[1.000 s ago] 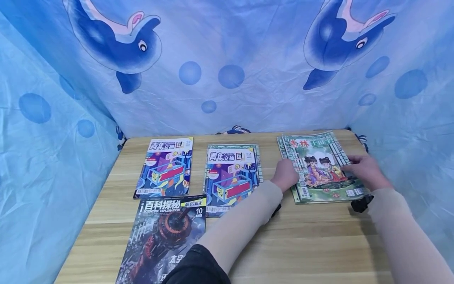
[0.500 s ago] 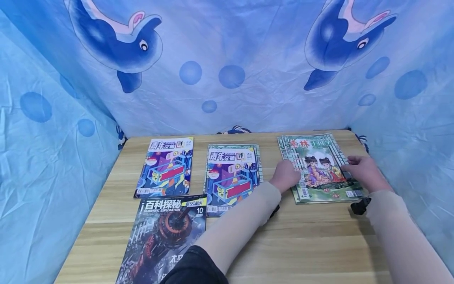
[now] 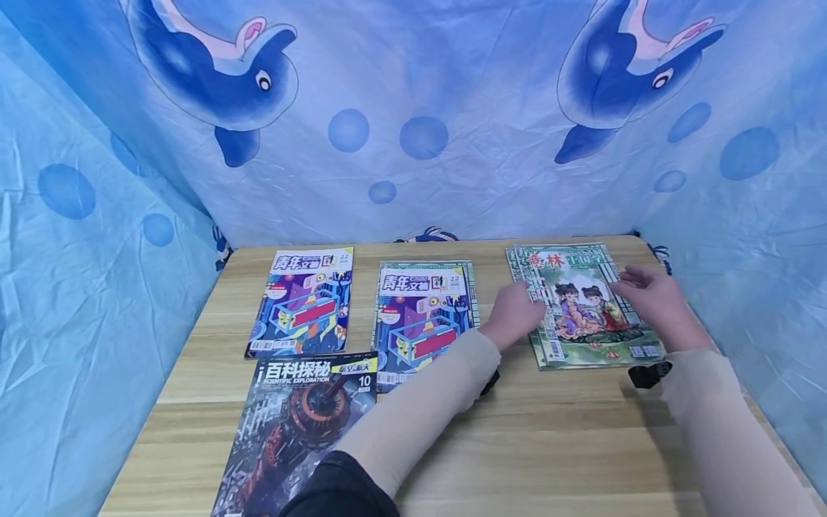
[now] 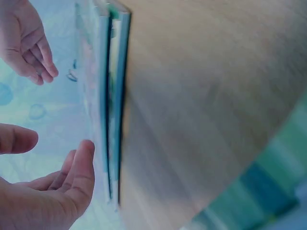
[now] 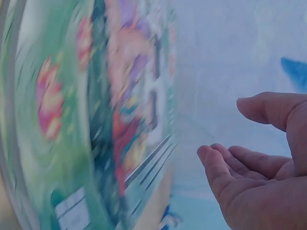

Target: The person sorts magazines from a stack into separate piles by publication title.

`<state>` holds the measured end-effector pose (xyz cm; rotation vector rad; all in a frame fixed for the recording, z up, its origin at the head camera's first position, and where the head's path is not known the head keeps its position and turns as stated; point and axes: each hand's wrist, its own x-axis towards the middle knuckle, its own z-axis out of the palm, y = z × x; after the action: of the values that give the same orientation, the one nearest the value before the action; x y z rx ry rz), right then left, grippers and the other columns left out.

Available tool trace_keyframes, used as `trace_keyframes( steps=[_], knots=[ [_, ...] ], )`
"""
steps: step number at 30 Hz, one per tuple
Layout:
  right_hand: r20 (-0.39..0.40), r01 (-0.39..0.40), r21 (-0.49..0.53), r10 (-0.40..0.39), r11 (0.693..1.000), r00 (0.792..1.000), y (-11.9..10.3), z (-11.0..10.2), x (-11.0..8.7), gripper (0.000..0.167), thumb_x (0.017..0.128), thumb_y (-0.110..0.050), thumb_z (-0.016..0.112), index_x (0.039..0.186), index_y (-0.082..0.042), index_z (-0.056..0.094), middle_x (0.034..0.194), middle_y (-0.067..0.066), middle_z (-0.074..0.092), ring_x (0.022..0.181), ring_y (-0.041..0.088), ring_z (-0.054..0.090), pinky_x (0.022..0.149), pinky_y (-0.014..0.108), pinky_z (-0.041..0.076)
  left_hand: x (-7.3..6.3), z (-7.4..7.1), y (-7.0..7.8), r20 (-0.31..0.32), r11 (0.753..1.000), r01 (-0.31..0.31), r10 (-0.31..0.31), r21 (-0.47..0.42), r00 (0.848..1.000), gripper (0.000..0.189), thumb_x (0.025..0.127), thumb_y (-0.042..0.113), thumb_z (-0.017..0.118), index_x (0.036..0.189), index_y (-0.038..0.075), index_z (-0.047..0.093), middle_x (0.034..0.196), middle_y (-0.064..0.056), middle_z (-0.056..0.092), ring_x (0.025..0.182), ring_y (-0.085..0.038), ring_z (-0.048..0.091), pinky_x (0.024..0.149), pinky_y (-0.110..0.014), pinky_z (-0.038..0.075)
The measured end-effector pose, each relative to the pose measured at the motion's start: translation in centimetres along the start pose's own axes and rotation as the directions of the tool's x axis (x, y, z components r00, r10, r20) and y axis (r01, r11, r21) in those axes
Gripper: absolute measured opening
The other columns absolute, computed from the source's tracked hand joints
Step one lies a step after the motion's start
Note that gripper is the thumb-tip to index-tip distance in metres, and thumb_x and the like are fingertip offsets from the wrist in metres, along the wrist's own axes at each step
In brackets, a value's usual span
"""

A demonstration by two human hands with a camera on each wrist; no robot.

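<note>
A green magazine with two cartoon children on its cover [image 3: 581, 327] lies on top of a small stack at the right of the table. In the left wrist view, spine edges [image 4: 112, 110] of the stack show, slightly offset. Just over the stack's left edge hovers my left hand [image 3: 515, 314], thumb and fingers apart and holding nothing. My right hand [image 3: 662, 305] is raised beside the right edge, its fingers loosely bent and the thumb spread away from them. The right wrist view has the green cover blurred, with a gap between it and the fingers [image 5: 218, 175].
A purple magazine [image 3: 300, 301] lies at the back left. Another purple one [image 3: 420, 323] sits on a green magazine [image 3: 474, 301] at the middle. The dark Scientific Exploration magazine [image 3: 293, 431] lies front left, partly behind my sleeve [image 3: 413, 416]. Blue dolphin-print cloth [image 3: 420, 187] encloses the wooden table [image 3: 549, 445].
Both hands have come off the green stack: the left drew back slightly to the left, and the right rose with its fingers loosening. The magazines stay in place.
</note>
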<state>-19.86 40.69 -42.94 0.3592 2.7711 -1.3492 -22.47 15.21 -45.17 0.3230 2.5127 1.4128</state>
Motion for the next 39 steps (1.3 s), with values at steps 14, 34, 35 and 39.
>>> trace_keyframes(
  steps=[14,34,35,39],
  knots=[
    [-0.039,0.138,0.138,-0.134,0.981,0.990,-4.2,3.3,-3.7,0.083,0.099,-0.046,0.064,0.159,-0.002,0.027,0.150,0.022,0.045,0.134,0.038,0.046,0.087,0.014,0.049,-3.1,-4.8,-0.8,-0.118,0.980,-0.104,0.085,-0.169,0.989,0.055,0.097,0.018,0.063,0.149,0.005,0.049,0.122,-0.006,0.063,0.080,-0.008,0.060,0.073,-0.028,0.054],
    [-0.075,0.293,0.255,-0.283,0.922,0.956,-8.5,8.3,-8.2,0.068,0.097,-0.037,0.072,0.150,-0.005,0.047,0.140,0.013,0.057,0.128,0.030,0.054,0.089,0.016,0.049,-9.1,-11.2,-3.7,-0.275,0.955,-0.195,0.130,-0.223,0.952,0.053,0.097,0.014,0.069,0.146,0.005,0.051,0.128,-0.004,0.060,0.113,-0.020,0.062,0.097,-0.039,0.051],
    [-0.077,0.295,0.263,-0.284,0.919,0.956,-8.6,8.6,-8.3,0.067,0.097,-0.036,0.072,0.150,-0.005,0.048,0.140,0.014,0.057,0.128,0.031,0.054,0.089,0.016,0.050,-9.4,-11.5,-4.0,-0.275,0.955,-0.185,0.119,-0.230,0.954,0.053,0.097,0.015,0.069,0.146,0.006,0.050,0.128,-0.003,0.060,0.114,-0.020,0.061,0.098,-0.040,0.051],
    [-0.072,0.321,0.288,-0.314,0.902,0.947,-8.9,9.8,-8.6,0.063,0.097,-0.031,0.073,0.149,-0.004,0.049,0.138,0.014,0.059,0.127,0.032,0.055,0.089,0.018,0.050,-10.3,-12.7,-5.2,-0.291,0.956,-0.198,0.130,-0.219,0.948,0.054,0.097,0.015,0.070,0.146,0.006,0.051,0.128,-0.003,0.061,0.113,-0.021,0.061,0.097,-0.037,0.052]
  ],
)
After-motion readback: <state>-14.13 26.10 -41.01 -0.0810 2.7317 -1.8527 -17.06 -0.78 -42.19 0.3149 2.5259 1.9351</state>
